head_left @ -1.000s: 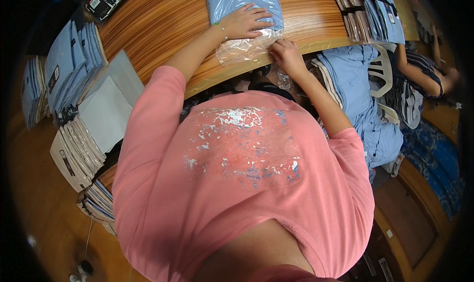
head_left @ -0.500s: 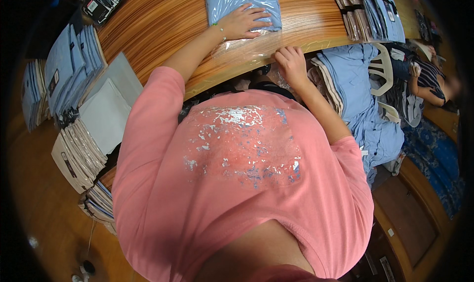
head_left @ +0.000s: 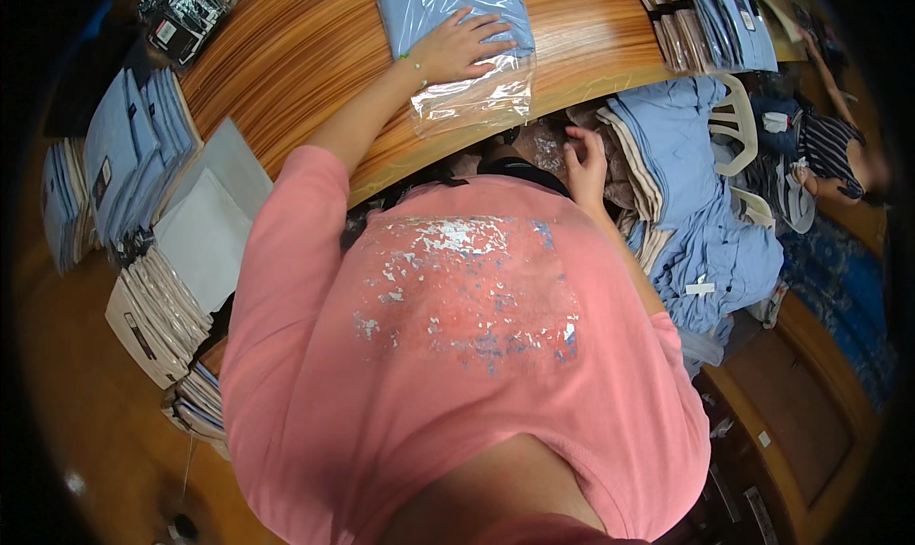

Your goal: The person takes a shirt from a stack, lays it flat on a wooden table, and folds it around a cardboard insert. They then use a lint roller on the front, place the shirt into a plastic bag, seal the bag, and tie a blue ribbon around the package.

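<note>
My left hand (head_left: 457, 51) lies flat with its fingers spread on a folded light-blue shirt (head_left: 415, 11) in a clear plastic bag. The bag's clear end (head_left: 477, 92) reaches past the shirt toward the table's near edge. Just beyond that edge and lower, my right hand (head_left: 585, 168) has its fingers loosely bent and apart, with nothing visible in them. Crumpled clear plastic (head_left: 543, 152) is beside its fingertips, partly under the table edge.
Bagged shirts in bundles (head_left: 710, 25) sit at the table's far right. Light-blue garments (head_left: 672, 154) are heaped near a white plastic chair (head_left: 739, 130). Stacks of blue shirts (head_left: 119, 154) and white sheets (head_left: 205, 226) stand left. Another person (head_left: 829, 149) is at far right.
My right hand has left the bag's end at the table edge and dropped lower, its fingers opening. The bag's end now lies flatter. My left hand stays on the shirt.
</note>
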{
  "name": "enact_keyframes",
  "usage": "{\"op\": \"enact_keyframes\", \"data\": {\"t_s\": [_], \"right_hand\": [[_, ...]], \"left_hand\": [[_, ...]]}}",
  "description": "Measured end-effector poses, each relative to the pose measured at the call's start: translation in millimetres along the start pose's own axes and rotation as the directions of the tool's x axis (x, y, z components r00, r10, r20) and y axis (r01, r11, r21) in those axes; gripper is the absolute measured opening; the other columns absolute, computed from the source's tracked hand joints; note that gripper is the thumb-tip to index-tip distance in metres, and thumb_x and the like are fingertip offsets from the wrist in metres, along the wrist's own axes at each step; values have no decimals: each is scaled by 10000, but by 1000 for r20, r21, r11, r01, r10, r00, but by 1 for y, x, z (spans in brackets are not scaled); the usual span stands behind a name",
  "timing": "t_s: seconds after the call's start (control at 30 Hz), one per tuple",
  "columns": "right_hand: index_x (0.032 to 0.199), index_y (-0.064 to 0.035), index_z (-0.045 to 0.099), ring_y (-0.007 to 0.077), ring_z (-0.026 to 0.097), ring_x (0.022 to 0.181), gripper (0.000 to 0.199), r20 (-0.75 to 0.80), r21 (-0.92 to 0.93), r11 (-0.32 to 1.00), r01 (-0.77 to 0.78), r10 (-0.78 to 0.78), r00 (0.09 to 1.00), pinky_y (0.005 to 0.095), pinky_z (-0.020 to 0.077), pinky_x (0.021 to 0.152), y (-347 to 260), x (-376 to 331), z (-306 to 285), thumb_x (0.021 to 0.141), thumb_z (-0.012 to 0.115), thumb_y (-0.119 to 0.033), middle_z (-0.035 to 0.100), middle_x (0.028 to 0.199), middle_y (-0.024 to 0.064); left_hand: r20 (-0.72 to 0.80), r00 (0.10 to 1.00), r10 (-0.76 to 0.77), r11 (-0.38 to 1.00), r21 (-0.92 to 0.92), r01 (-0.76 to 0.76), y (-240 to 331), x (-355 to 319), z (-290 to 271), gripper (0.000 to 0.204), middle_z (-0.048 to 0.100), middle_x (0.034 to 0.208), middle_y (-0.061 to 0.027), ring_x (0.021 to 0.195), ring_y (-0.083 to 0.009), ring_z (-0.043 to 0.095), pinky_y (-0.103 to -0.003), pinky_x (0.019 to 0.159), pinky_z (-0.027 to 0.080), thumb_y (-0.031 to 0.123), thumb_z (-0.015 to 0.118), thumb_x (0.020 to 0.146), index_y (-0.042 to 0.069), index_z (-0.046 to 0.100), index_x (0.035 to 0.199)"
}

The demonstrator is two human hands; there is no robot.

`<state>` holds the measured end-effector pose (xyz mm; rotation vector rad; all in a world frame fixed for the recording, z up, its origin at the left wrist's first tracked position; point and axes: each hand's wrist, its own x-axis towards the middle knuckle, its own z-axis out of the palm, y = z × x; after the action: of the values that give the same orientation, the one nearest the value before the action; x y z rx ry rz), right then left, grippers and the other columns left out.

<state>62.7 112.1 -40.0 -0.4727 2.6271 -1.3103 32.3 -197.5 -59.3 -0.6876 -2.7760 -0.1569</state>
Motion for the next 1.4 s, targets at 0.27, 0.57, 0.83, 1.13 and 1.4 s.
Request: {"op": "enact_keyframes", "data": {"t_s": [0.27,0.57,0.83,1.13,1.4], "right_hand": [[1083,-38,472,325,586,688,438,130,-210,976,56,-29,991,410,462,634,-63,67,29,733,679,-198,578,750,130],[877,-28,499,117,496,557,226,268,-12,1000,-7,10,963,259,417,556,-11,71,21,747,672,-94,538,601,56],[892,-17,556,45,444,582,98,416,303,944,-134,-4,909,185,380,552,0,74,12,814,614,-25,502,641,-35],[964,-20,604,34,459,565,117,583,412,822,-393,95,807,178,366,518,-2,82,-3,851,575,-36,521,648,-39],[934,-16,615,23,449,560,105,654,346,878,-331,27,756,169,356,496,9,93,-3,832,607,-40,530,656,-40]], "left_hand": [[16,1000,8,999,-32,-7,1,5,-1,468,385,1367,-41,1290,-206,322,-467,1067,211,383,481,867,240,428,1310],[241,968,64,995,-95,-43,17,-6,-55,214,624,828,-25,865,-174,583,-301,768,436,347,579,832,150,657,868],[447,216,-868,-219,-736,641,99,-121,-66,401,647,875,-112,780,-151,631,-268,665,466,285,598,861,1,473,1115],[596,136,-792,-515,-771,375,132,-107,-54,233,638,815,-43,696,-73,572,-187,591,425,150,604,851,7,515,1010],[530,25,-848,-489,-799,349,148,-111,-44,230,604,704,-51,570,-95,590,-189,478,429,180,619,843,37,450,907]]}}
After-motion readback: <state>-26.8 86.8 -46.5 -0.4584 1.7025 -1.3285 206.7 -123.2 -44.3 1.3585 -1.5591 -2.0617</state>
